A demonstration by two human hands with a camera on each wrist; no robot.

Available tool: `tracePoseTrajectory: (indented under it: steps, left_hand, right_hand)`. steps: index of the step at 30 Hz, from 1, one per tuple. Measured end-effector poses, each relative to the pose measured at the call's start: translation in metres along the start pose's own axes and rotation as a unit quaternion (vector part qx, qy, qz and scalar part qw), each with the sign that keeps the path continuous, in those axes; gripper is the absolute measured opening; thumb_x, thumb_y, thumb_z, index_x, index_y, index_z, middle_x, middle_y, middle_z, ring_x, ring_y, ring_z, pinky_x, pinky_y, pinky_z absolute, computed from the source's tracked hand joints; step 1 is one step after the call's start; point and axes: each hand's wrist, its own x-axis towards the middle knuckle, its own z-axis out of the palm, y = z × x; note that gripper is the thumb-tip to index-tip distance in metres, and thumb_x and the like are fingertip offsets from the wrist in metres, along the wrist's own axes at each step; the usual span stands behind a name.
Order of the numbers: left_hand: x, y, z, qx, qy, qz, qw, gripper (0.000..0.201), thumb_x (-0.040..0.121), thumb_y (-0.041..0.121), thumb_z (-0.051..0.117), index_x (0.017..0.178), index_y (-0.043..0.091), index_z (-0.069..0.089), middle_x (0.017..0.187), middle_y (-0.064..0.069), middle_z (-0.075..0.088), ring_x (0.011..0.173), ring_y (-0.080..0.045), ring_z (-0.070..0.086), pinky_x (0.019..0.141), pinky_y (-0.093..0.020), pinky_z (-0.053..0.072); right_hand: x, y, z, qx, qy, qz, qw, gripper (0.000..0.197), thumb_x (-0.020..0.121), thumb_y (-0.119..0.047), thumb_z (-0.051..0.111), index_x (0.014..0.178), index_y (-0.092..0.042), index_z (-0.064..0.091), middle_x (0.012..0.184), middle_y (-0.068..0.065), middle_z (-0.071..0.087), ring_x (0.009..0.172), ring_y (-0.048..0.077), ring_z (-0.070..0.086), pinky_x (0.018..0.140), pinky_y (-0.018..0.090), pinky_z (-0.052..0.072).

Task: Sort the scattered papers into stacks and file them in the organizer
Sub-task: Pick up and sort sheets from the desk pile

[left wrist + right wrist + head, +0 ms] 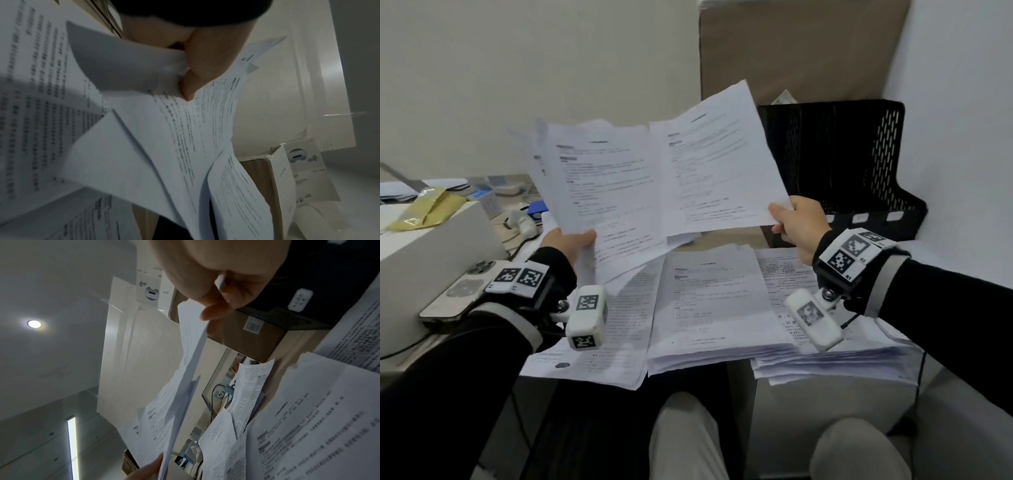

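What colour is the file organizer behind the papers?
The organizer is black, its side wall perforated with small slots. The head view shows it best.

Printed white sheets held aloft [654, 178] fan across the middle, screening the tabletop's far edge. Beneath them, a thick middle stack of printed papers [719, 308], a right-hand paper stack [825, 346] and loose sheets on the left [602, 353] cover the near edge, with only narrow gaps between. The black perforated desk organizer [842, 164] fills the far right corner against the white wall. A white box [424, 246] and a phone lying face down [458, 294] block the left side.
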Motion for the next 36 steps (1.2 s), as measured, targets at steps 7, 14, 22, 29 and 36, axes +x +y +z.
tracePoseTrajectory:
  steps: [7,14,22,29,36]
  left_hand:
    - [0.01,-0.016,-0.003,0.032,0.023,-0.011,0.999,0.063,0.075,0.026,0.073,0.13,0.005,0.05,0.13,-0.014,0.058,0.116,-0.034,0.057,0.103,-0.05,0.042]
    - [-0.012,0.002,0.006,0.085,0.102,-0.018,0.991,0.053,0.091,0.022,0.056,0.137,-0.001,0.042,0.143,-0.016,0.045,0.129,-0.032,0.046,0.105,-0.034,0.036]
    - [-0.026,0.014,0.01,0.092,0.145,-0.003,0.985,0.054,0.092,0.023,0.052,0.139,0.0,0.04,0.145,-0.014,0.044,0.132,-0.029,0.043,0.105,-0.03,0.033]
    - [-0.045,0.002,0.035,0.094,0.071,0.008,0.993,0.044,0.092,0.016,0.052,0.132,0.0,0.048,0.139,-0.015,0.05,0.127,-0.029,0.049,0.098,-0.027,0.038]
    - [-0.058,-0.013,0.053,0.088,0.007,0.008,0.996,0.045,0.09,0.016,0.057,0.13,-0.002,0.05,0.135,-0.017,0.053,0.122,-0.031,0.052,0.093,-0.028,0.039]
  right_hand:
    - [0.002,0.009,-0.005,0.012,0.022,-0.001,1.0,0.024,0.097,-0.017,0.049,0.074,-0.021,0.052,0.074,-0.006,0.052,0.056,0.009,0.046,0.051,0.021,0.035]
    - [0.002,0.016,-0.014,0.006,0.02,0.024,0.999,0.013,0.097,-0.018,0.05,0.086,-0.017,0.057,0.081,-0.004,0.056,0.057,0.008,0.048,0.046,0.018,0.036]
    - [-0.041,0.033,-0.02,-0.028,-0.061,0.153,0.986,0.007,0.096,-0.011,0.052,0.092,-0.008,0.058,0.076,-0.001,0.055,0.057,0.008,0.05,0.04,0.012,0.042]
    - [-0.084,0.058,-0.007,-0.018,-0.094,0.206,0.974,0.015,0.096,-0.007,0.05,0.108,-0.008,0.059,0.085,0.003,0.065,0.057,0.01,0.058,0.039,0.015,0.04]
    - [-0.103,0.061,-0.006,-0.088,-0.165,0.262,0.947,0.025,0.099,-0.02,0.043,0.115,-0.001,0.048,0.067,0.01,0.069,0.032,0.007,0.045,0.033,0.016,0.027]
